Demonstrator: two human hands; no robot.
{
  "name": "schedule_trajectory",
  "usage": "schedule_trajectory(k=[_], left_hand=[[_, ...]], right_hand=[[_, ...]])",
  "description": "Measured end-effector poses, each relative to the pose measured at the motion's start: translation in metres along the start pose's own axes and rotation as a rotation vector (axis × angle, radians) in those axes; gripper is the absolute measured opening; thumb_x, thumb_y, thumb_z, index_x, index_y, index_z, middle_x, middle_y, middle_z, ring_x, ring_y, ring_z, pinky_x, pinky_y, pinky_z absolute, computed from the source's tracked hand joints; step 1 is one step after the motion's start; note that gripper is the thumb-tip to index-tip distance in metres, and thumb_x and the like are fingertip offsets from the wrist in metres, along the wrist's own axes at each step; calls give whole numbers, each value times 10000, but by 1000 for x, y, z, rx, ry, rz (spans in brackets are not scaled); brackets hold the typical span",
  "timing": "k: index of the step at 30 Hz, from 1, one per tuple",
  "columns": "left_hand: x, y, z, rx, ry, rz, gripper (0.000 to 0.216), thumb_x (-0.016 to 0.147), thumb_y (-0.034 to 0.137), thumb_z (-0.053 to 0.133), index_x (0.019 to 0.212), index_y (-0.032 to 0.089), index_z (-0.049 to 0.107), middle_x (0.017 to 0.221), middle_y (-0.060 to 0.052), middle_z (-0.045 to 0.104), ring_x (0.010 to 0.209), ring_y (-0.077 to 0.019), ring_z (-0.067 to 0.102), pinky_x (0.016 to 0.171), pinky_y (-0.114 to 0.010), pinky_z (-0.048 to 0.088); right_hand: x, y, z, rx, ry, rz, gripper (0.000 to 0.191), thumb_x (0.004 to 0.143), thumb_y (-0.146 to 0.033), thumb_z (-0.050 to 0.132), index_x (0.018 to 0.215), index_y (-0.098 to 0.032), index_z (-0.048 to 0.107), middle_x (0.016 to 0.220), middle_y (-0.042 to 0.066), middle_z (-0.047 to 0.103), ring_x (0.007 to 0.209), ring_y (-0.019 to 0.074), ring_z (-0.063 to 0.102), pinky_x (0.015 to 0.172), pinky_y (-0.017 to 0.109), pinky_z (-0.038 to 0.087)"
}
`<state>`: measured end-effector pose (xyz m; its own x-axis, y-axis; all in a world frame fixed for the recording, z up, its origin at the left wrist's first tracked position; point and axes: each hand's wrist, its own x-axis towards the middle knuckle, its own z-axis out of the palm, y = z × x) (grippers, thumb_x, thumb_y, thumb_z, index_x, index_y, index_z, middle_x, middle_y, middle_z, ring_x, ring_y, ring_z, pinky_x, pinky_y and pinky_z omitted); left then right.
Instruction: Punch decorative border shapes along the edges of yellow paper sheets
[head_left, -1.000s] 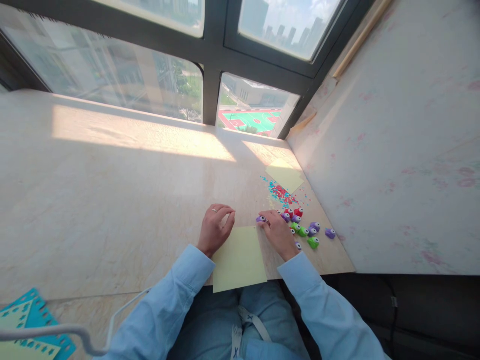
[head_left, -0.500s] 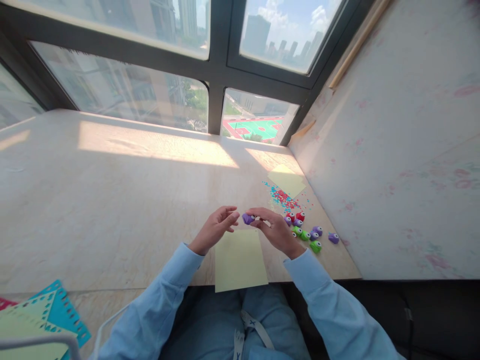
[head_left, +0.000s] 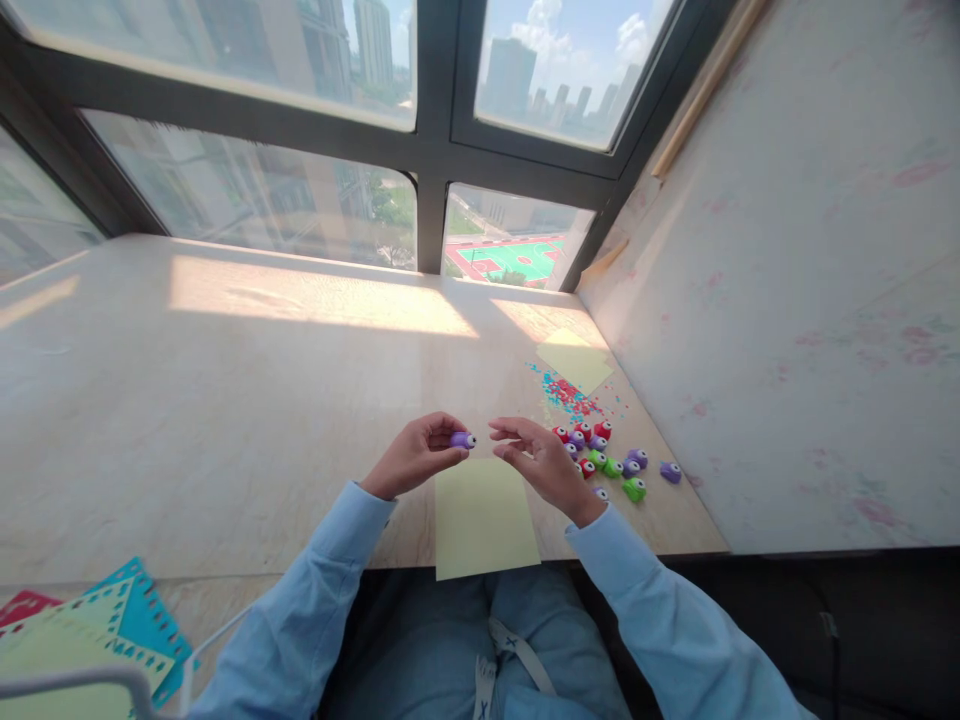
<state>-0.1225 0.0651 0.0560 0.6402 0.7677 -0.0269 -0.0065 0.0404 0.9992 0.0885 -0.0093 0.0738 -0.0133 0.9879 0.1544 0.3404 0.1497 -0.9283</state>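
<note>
My left hand grips a small purple craft paper punch, its white, eye-like end pointing right. Just right of it, my right hand has its fingers apart with nothing between them. Below both hands lies a pale yellow sheet of paper, its near end over the table's front edge. To the right of my right hand stand several more small punches in purple, red and green, such as a green punch and a purple punch.
Red and blue paper confetti is scattered behind the punches, by another yellow sheet. Punched yellow and blue paper lies at the lower left, near a white bar. A wall bounds the right side; windows stand behind.
The purple punch has passed from my right hand to my left. My right hand's fingers have come apart. The view has shifted slightly.
</note>
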Motion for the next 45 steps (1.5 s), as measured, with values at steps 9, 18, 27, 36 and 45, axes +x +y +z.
schedule_trajectory(k=[9,18,27,36,45], left_hand=[[-5,-14,-36,739,85,126,173,736,200,701,907,212,720,965,-43,729,927,-210,648,877,-357,504],[-10,-20,-53,940,44,51,151,738,259,712,881,211,726,906,-65,702,897,-226,615,831,-344,481],[-29,11,-43,1151,21,-80,213,815,381,643,882,180,666,846,-75,685,812,-234,628,731,-326,464],[-38,13,47,1246,-340,-275,713,758,372,743,1379,154,468,1128,-186,683,993,-328,674,767,-373,510],[-38,8,52,1248,-304,-319,814,756,343,744,1454,156,369,1180,-209,653,1024,-339,669,823,-400,505]], right_hand=[[-41,44,-18,4,80,401,485,698,-373,766,1130,-178,660,1191,145,689,1124,279,654,950,449,545],[-66,36,5,368,211,488,563,671,-403,822,1160,-201,629,1341,151,612,1325,297,511,1091,486,432],[-84,37,11,405,380,516,586,659,-412,824,1169,-203,625,1386,160,576,1345,312,484,1114,503,404],[-86,27,8,490,327,588,473,729,-373,787,1148,-203,647,1334,126,626,1327,277,511,1087,433,449],[-84,35,2,658,425,574,310,712,-326,782,988,-223,687,1095,78,705,1146,278,632,1017,423,520]])
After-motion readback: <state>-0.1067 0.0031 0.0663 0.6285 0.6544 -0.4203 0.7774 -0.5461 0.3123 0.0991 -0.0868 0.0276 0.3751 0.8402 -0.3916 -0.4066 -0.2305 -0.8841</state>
